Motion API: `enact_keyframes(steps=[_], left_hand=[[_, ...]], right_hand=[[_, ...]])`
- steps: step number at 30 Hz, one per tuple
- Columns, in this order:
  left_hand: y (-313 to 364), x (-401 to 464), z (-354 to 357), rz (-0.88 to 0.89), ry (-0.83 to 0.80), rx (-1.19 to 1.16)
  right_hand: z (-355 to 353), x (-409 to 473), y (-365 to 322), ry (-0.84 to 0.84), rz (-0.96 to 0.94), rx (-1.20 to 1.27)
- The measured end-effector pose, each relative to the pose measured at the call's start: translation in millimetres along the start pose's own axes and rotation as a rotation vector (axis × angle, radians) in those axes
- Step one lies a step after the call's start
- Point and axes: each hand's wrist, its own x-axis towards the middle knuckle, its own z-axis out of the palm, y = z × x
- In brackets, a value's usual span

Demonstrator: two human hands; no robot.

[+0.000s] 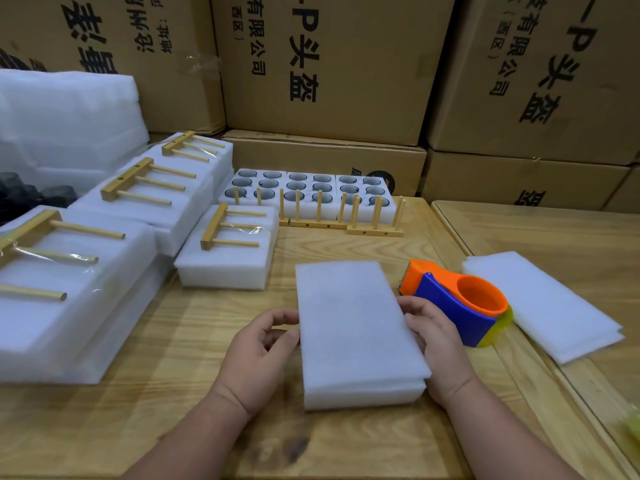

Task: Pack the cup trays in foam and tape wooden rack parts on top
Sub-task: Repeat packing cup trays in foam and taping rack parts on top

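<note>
A white foam block with a foam sheet on top [356, 327] lies on the wooden table [194, 341] in front of me. My left hand [263, 344] holds its left edge with curled fingers, and my right hand [433, 337] grips its right edge. Behind it stand three foam cup trays [308, 188] holding dark cups, with loose wooden rack parts [346, 216] upright in front of them. A packed foam block with a taped wooden rack part [230, 249] sits to the left of centre.
Several more packed foam blocks with taped racks [104, 244] are stacked at the left. An orange and blue tape dispenser [460, 303] sits beside my right hand. Loose foam sheets [543, 303] lie at the right. Cardboard boxes [329, 64] wall the back.
</note>
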Motion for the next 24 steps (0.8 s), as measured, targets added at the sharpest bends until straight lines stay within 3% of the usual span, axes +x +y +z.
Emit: enact_keyframes(steps=[24], left_hand=[[3.5, 0.5, 2.1, -0.054, 0.003, 0.04]], right_hand=[[2.2, -4.9, -3.6, 0.055, 0.001, -0.086]])
